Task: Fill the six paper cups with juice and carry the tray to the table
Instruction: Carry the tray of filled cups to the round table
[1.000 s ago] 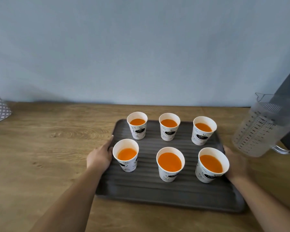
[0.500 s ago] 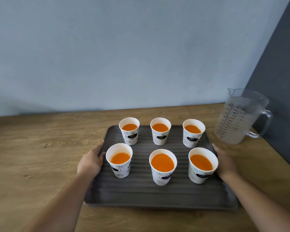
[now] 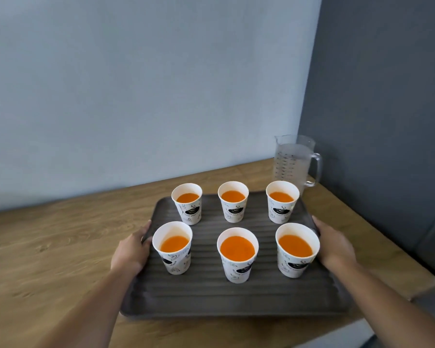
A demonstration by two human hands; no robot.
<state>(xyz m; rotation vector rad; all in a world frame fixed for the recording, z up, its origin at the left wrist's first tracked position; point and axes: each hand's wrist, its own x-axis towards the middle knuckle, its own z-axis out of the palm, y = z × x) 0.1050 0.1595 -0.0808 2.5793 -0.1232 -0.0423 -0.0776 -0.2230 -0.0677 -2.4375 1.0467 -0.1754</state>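
Observation:
A dark ribbed tray [image 3: 211, 295] carries several white printed paper cups, each holding orange juice, in two rows of three. The front middle cup [image 3: 237, 254] is the fullest. My left hand [image 3: 132, 249] grips the tray's left rim beside the front left cup [image 3: 172, 247]. My right hand [image 3: 335, 244] grips the right rim next to the front right cup [image 3: 297, 249]. The tray appears raised, its near edge hanging past the counter's front.
An empty clear measuring jug [image 3: 295, 162] stands on the wooden counter [image 3: 48, 247] at the back right corner, just behind the tray. A pale wall runs behind, a dark grey wall on the right. The counter's right end is close to my right hand.
The view has swung to the right, so the jug and dark wall now sit further in. The tray seems lifted and drawn toward me, with both hands still on its rims.

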